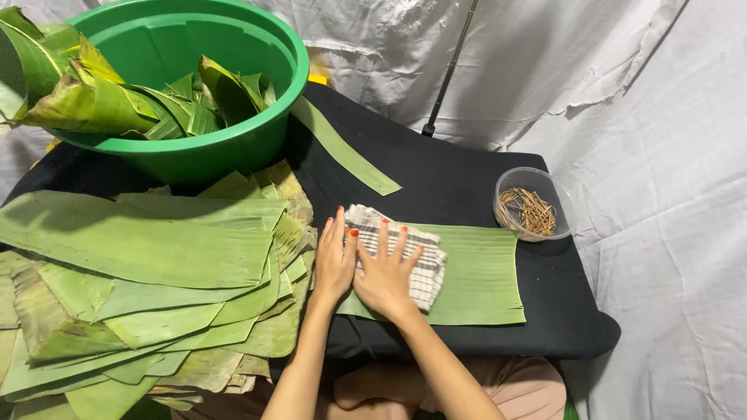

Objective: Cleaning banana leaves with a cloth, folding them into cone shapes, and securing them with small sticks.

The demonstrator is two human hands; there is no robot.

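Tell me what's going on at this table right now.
A person presses a folded checked cloth onto a cut banana leaf piece lying flat on the black-covered table. The right hand lies on the cloth; the left hand rests flat beside it, at the leaf's left end. To the left lies a pile of banana leaves, behind it a green basin holding more leaves. A clear bowl of thin sticks stands to the right.

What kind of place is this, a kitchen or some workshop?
Probably a makeshift food-wrapping station, not a fitted kitchen: a stack of banana leaves, a green basin holding folded leaves, a clear bowl of wooden picks, white sheeting behind.
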